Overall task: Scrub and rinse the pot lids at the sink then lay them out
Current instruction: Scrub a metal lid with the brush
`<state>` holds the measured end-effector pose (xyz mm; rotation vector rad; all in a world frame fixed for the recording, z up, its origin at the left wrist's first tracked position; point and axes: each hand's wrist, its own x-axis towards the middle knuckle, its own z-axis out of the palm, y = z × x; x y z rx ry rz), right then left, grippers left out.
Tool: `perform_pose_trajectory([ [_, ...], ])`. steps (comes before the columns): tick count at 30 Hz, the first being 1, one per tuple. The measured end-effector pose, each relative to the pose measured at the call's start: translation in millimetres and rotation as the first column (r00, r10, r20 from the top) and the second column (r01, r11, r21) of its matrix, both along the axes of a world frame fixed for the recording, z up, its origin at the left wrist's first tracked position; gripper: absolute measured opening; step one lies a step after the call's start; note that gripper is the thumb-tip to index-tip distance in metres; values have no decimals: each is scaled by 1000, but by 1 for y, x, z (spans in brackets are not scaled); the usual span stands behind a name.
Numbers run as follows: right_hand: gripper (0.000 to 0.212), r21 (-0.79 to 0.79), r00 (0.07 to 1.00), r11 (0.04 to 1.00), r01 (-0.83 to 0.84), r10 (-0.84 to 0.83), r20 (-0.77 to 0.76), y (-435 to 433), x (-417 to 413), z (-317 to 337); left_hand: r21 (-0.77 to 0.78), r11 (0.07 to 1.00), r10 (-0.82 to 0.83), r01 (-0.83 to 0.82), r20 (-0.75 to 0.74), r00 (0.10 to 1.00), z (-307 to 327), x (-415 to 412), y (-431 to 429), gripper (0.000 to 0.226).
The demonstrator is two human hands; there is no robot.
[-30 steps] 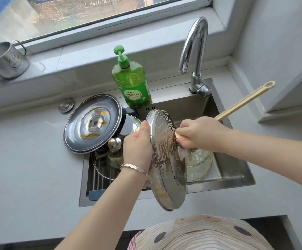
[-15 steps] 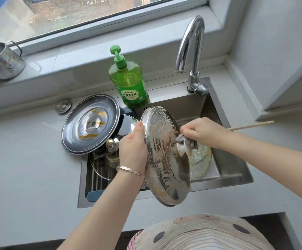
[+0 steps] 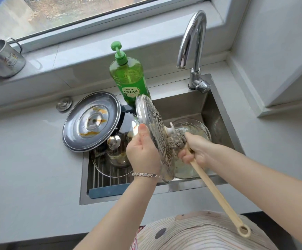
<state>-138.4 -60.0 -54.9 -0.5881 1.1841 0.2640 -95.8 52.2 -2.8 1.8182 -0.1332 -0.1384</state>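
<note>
Sink (image 3: 110,197), mid-scrub: left hand (image 3: 143,152) grips sudsy lid (image 3: 155,130) upright over it, right hand (image 3: 195,150) wrapped round brush (image 3: 217,193) at knob. Stained steel lid (image 3: 92,121) at 9 o'clock looks unwashed; rinse, layout pending.

soap bottle (image 3: 129,82) behind sink (image 3: 218,112), faucet (image 3: 193,51) right

I look down on a grey countertop (image 3: 29,168) with a steel sink (image 3: 224,112); a stained steel lid (image 3: 92,121) straddles the sink's left rim, a green soap bottle (image 3: 129,82) stands at its back.
</note>
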Motion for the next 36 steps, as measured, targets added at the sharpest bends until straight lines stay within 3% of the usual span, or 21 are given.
perform_pose_trajectory([
  [2,35,48,999,998,27,-25,-27,-7,2,-3,-19,1000,-8,9,40,999,0,0,-1,57],
  [7,29,-20,1000,1000,-16,16,21,0,2,2,-16,1000,20,-20,35,999,-2,2,-2,57],
  [10,34,-271,997,959,-83,80,-20,-5,-7,8,-11,990,137,-140,-143,980,3,13,-2,51],
  [12,44,-553,964,790,-265,223,-144,-15,-17,6,53,947,314,-316,-350,882,0,32,2,43],
  [14,42,-751,908,537,-384,370,-199,-19,-25,9,96,893,427,-440,-493,758,-4,47,6,36],
  [17,26,-920,767,234,-315,634,-101,7,-29,26,123,904,411,-409,-516,752,-4,45,4,34],
  [19,22,-976,718,132,-175,695,-35,24,-28,33,128,918,387,-375,-498,776,-3,40,3,36],
  [21,22,-977,778,129,-169,627,-52,16,-24,25,118,915,387,-386,-526,757,-3,42,5,35],
  [24,25,-922,852,221,-316,494,-174,-9,-24,7,82,903,394,-422,-547,738,4,46,7,33],
  [26,28,-932,855,258,-256,510,-93,1,-24,6,64,902,399,-426,-496,771,11,45,3,35],
  [29,20,-974,785,218,-62,613,87,31,-24,22,50,870,446,-491,-505,739,17,48,1,32],
  [31,20,-980,814,188,-61,577,60,22,-24,19,26,833,465,-552,-573,675,21,53,1,28],
  [34,23,-975,888,181,-132,459,-35,10,-24,12,5,799,494,-601,-574,653,25,57,-1,29],
  [36,15,-994,872,108,-9,488,46,27,-21,24,1,789,504,-614,-573,647,28,59,-4,30],
])
